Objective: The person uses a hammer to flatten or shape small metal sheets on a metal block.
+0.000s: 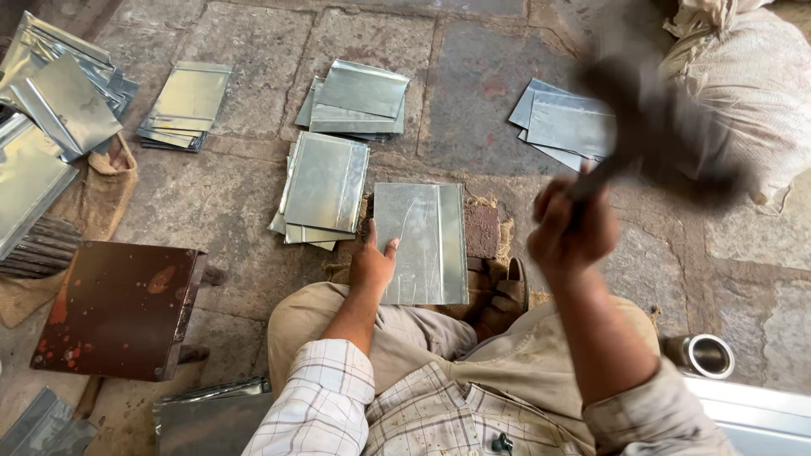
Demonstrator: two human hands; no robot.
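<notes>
My left hand (372, 262) presses flat on the near left corner of a shiny metal sheet (422, 241) with a folded right edge, which lies on a block wrapped in burlap between my knees. My right hand (570, 228) is raised to the right of the sheet, closed around the handle of a dark hammer (650, 127), which is blurred by motion above the stone floor.
Stacks of similar metal sheets lie on the floor: one (325, 186) just left of the work sheet, others behind (355, 100), far left (186, 105), top left (59, 93) and right (566, 122). A rusty stool (118, 308) stands left, a sack (743, 93) right, a steel cup (701, 355) by my right knee.
</notes>
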